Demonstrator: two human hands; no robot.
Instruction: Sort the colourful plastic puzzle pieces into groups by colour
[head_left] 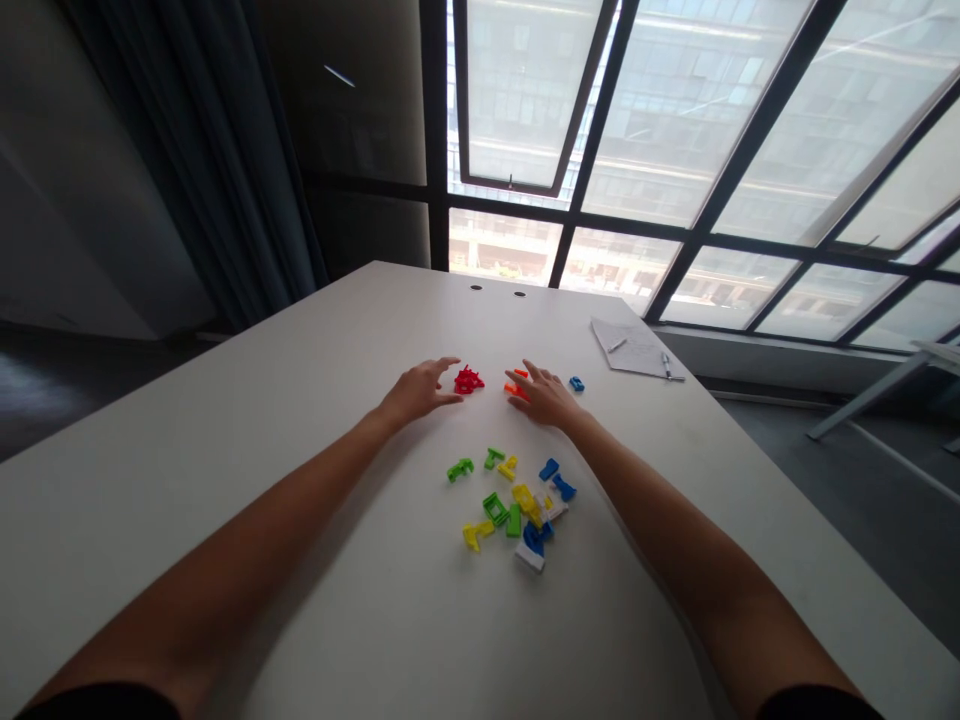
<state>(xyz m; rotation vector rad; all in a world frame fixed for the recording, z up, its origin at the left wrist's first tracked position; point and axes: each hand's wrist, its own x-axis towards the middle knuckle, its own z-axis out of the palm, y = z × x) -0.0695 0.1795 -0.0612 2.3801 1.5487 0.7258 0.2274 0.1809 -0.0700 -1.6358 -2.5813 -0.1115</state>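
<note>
On the white table (300,340), the left hand (418,392) lies open just beside a red cluster of plastic pieces (469,380). The right hand (544,397), also open, lies partly over orange pieces (517,383), a small blue piece (576,383) just beyond. Neither hand grips anything. Mixed colored pieces (510,505) lie just below the hands.
</note>
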